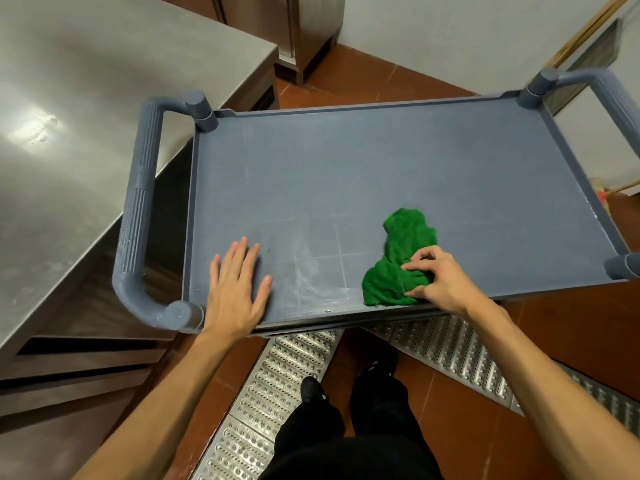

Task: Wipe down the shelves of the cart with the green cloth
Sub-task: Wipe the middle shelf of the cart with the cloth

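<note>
The grey-blue plastic cart (346, 161) fills the middle of the view, its flat top shelf dusty with pale smears near the front edge. A crumpled green cloth (398, 261) lies on the shelf's front right part. My right hand (440, 278) pinches the cloth's near right side with fingers and thumb. My left hand (235, 289) rests flat on the shelf's front left corner, fingers spread, holding nothing. The lower shelves are hidden under the top one.
A stainless steel counter (69, 140) stands close on the left, beside the cart's ribbed handle (138, 209). A second handle (609, 95) is at the right. Metal drain grates (277, 386) run across the red tile floor by my feet. White wall behind.
</note>
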`<act>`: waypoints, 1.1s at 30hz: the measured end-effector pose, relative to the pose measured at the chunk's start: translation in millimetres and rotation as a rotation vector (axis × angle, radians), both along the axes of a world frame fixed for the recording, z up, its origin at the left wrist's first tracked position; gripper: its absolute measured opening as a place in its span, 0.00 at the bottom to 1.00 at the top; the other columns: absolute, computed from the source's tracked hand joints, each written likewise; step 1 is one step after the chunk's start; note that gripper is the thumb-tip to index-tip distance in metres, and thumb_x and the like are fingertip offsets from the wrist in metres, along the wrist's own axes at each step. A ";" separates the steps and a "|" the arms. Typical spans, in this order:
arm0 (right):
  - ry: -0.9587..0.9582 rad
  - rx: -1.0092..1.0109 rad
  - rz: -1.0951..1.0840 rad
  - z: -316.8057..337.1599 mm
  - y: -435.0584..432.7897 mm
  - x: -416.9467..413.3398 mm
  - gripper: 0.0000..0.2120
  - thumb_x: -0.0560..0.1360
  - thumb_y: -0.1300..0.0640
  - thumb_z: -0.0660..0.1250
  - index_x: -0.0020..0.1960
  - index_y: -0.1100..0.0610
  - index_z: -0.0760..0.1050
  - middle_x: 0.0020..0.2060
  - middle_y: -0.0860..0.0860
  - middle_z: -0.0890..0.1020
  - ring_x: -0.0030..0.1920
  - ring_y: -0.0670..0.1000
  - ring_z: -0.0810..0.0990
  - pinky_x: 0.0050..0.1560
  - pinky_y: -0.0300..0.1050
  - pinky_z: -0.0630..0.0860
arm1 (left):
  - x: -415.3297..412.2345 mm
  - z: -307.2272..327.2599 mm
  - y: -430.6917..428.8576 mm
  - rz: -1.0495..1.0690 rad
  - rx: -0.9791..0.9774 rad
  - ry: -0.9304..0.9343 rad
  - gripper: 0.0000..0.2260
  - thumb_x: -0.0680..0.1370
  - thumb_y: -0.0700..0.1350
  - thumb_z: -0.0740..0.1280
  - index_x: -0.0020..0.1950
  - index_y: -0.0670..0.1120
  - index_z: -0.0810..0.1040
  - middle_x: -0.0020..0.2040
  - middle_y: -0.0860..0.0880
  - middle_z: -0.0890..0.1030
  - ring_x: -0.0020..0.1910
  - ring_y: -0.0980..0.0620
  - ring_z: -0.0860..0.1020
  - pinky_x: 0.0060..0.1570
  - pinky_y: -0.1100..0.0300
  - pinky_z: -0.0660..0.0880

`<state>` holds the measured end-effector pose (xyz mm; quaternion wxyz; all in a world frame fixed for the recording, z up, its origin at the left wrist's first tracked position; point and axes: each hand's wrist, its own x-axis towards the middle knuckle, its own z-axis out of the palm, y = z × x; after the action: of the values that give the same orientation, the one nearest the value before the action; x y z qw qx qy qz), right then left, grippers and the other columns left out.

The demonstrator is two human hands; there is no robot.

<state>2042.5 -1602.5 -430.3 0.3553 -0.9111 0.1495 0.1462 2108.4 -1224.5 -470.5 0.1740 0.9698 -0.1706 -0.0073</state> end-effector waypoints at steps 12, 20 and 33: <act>-0.104 0.006 0.308 -10.2 133.7 35.4 0.26 0.58 0.52 0.83 0.56 0.53 0.84 0.48 0.49 0.69 0.51 0.51 0.66 0.55 0.34 0.62 | 1.0 -4.7 -0.6 0.027 -0.098 -0.008 0.28 0.82 0.57 0.54 0.78 0.44 0.65 0.80 0.44 0.63 0.80 0.45 0.58 0.77 0.41 0.54; -0.289 -0.161 0.352 -26.8 204.7 34.9 0.24 0.62 0.55 0.77 0.57 0.49 0.75 0.53 0.50 0.70 0.53 0.53 0.68 0.54 0.52 0.70 | 3.2 -3.0 0.7 0.144 -0.005 0.103 0.34 0.82 0.64 0.44 0.82 0.45 0.53 0.82 0.42 0.51 0.82 0.44 0.48 0.78 0.39 0.48; -0.427 -0.256 0.080 -41.8 237.4 121.5 0.24 0.62 0.62 0.73 0.57 0.54 0.76 0.53 0.57 0.73 0.52 0.60 0.71 0.49 0.55 0.69 | 1.0 -3.1 1.5 0.116 -0.003 0.162 0.39 0.80 0.69 0.43 0.83 0.45 0.45 0.83 0.44 0.42 0.82 0.47 0.40 0.77 0.38 0.47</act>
<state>2164.0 -1365.1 -472.1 0.2546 -0.9640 0.0523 -0.0559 2109.4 -1223.0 -473.6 0.1889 0.9740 -0.0995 -0.0754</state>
